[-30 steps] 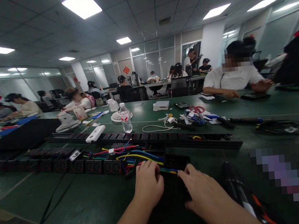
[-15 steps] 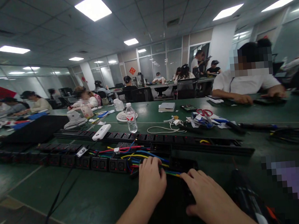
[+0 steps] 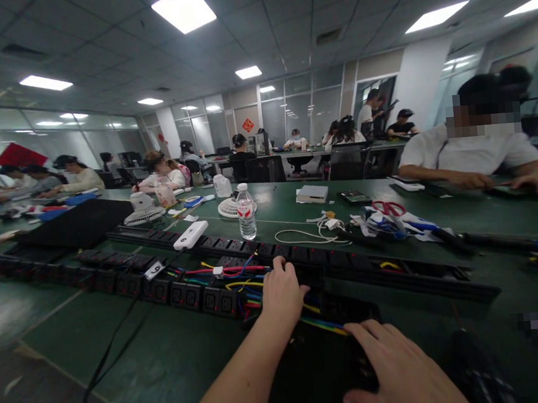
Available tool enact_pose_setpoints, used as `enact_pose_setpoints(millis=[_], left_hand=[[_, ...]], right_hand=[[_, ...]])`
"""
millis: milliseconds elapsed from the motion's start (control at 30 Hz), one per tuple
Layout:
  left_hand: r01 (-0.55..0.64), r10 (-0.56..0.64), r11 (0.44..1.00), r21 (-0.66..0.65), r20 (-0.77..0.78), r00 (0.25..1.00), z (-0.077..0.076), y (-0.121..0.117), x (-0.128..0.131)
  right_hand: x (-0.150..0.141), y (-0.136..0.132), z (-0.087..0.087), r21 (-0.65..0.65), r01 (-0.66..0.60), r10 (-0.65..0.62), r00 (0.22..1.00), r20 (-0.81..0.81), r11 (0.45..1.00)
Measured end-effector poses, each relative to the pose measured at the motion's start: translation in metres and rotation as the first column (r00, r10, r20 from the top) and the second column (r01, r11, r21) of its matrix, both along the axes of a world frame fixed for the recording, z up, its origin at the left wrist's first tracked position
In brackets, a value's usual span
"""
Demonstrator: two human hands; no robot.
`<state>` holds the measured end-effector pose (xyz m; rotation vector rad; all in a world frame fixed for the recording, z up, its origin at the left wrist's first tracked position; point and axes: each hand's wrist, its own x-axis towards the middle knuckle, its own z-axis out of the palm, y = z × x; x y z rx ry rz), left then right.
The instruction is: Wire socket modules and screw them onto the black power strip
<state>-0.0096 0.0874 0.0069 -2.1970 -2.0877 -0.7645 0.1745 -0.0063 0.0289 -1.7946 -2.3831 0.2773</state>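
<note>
My left hand reaches over the colored wires at the right end of a long black power strip. Its thumb stands apart from the fingers, and the fingertips are near a dark socket housing, partly hidden. Lower right, my right hand has fingers and thumb around the sides of a dark socket block, mostly in shadow. A blue, green and yellow wire bundle runs to its fingertips. A white tag is on the strip.
Behind lies a second long black strip with a white device on it. A water bottle, red-handled scissors and a white cord are beyond. A dark power tool lies right. A co-worker sits opposite.
The view has turned left, so things appear further right. My left hand has moved forward over the wires and its thumb has spread. My right hand stays at the wire ends.
</note>
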Motion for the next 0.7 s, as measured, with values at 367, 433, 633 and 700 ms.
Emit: enact_pose_setpoints(millis=[367, 433, 633, 700], left_hand=[[0.107, -0.139, 0.976, 0.190, 0.162, 0.977, -0.001, 0.013, -0.011], [0.090, -0.133, 0.973, 0.214, 0.195, 0.972, 0.001, 0.008, -0.009], [0.165, -0.250, 0.940, 0.299, 0.272, 0.929, 0.007, -0.011, 0.005], [0.202, -0.294, 0.927, 0.314, 0.277, 0.915, 0.006, -0.014, 0.011]], right_hand=[[0.010, 0.006, -0.011, 0.166, 0.038, -0.010, 0.985, -0.172, 0.985], [0.008, 0.006, -0.008, 0.179, 0.071, -0.030, 0.975, -0.222, 0.981], [0.005, 0.015, -0.003, 0.109, 0.262, -0.163, 0.823, -0.545, 0.959], [0.007, 0.018, -0.001, 0.014, 0.297, -0.217, 0.729, -0.649, 0.955]])
